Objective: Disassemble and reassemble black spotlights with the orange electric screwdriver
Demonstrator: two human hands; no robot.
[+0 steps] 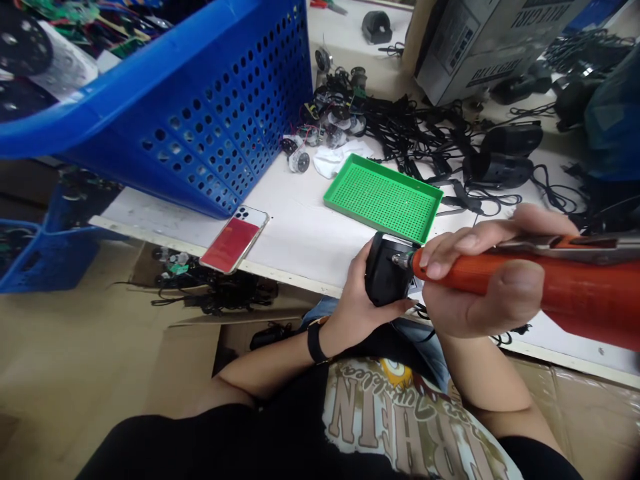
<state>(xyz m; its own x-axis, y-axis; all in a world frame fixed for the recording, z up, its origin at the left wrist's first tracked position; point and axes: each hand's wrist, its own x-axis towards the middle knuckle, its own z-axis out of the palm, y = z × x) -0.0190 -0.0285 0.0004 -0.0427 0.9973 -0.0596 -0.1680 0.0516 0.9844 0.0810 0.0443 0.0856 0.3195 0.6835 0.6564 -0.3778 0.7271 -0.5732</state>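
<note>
At the table's front edge my left hand is closed around a black plastic housing, fingers behind it and thumb along its lower side. My right hand is wrapped around an orange power screwdriver that lies nearly level, coming in from the right. The tool's metal tip points at the face of the housing and seems to touch it. Whether a screw sits under the tip is too small to tell. Just beyond the housing lies a green perforated tray.
A large blue perforated basket stands at the left, holding circuit boards and wires. Near it a red-backed phone lies at the table edge. Black cables and dark housings cover the back right, before a cardboard box.
</note>
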